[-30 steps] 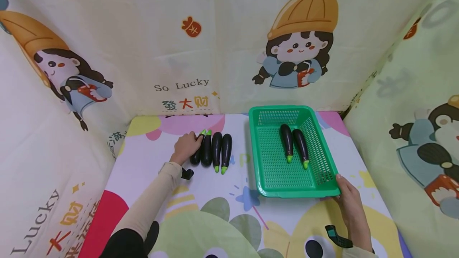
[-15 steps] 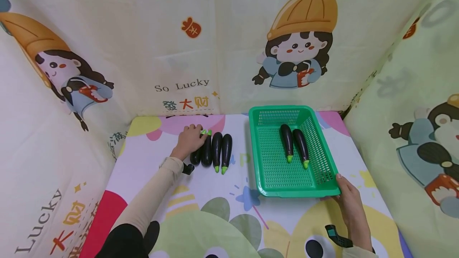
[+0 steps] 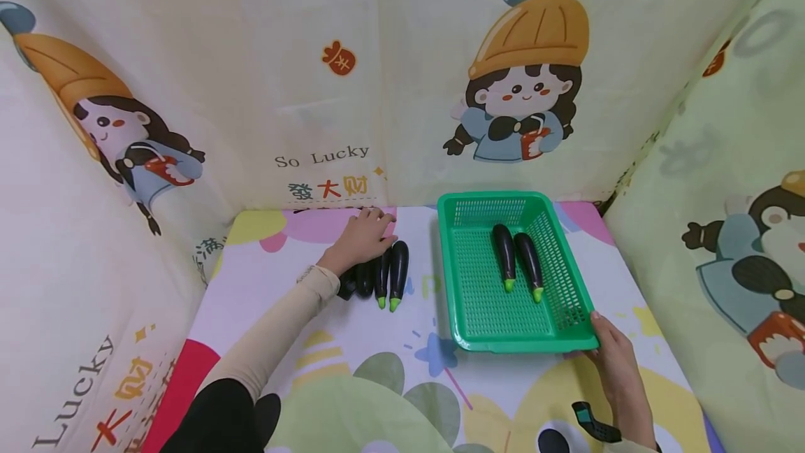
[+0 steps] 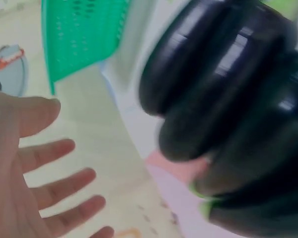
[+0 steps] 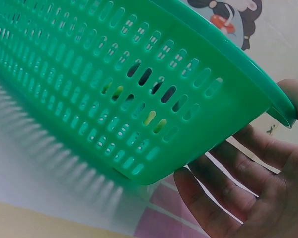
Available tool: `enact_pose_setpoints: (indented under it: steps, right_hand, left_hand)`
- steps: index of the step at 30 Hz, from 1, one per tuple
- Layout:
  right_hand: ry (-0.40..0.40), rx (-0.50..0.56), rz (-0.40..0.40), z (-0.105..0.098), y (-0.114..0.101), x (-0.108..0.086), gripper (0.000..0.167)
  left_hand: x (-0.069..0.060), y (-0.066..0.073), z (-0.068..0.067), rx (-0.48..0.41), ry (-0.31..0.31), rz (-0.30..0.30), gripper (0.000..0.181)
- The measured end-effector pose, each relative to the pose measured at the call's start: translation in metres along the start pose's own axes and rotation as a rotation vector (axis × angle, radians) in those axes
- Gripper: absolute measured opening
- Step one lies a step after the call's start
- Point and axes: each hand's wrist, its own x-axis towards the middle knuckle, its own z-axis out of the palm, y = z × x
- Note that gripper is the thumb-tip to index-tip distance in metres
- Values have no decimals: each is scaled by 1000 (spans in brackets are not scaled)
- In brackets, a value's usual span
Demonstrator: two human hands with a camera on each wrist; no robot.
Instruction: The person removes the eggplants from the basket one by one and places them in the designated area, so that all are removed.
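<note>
A row of several dark eggplants lies on the table left of the basket, the right-hand two with their green stem ends toward me. Above the row is my left hand, hiding the far ends of most of them. In the left wrist view its fingers are spread and hold nothing, apart from the eggplants. My right hand grips the near right corner of the green plastic basket, thumb at the rim and fingers against the outside below. Inside the basket are two eggplants, side by side.
The table is covered by a printed cloth with cartoon shapes. Cream printed curtains close off the back and both sides. The basket stands close to the back curtain.
My left hand has moved right and slightly away from me, from the leftmost eggplant to above the middle of the row. The right hand keeps its hold on the basket. The head view has tilted slightly.
</note>
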Motion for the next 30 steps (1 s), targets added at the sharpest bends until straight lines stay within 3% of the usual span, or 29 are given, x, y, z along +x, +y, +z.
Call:
enact_pose_setpoints:
  steps: [8, 16, 20, 25, 30]
  right_hand:
    - [-2, -3, -10, -2, 0, 1, 20]
    - [-9, 7, -26, 0, 2, 0, 20]
    - [7, -12, 5, -1, 1, -1, 22]
    - [15, -20, 36, -1, 1, -1, 37]
    - [-2, 12, 8, -1, 0, -1, 19]
  left_hand:
    - [27, 39, -24, 4, -48, 210, 52]
    - [53, 73, -38, 21, -70, 323, 59]
    - [64, 92, -36, 32, -76, 377, 60]
    - [77, 118, -31, 41, -75, 444, 59]
    - [92, 142, -19, 54, -46, 479, 56]
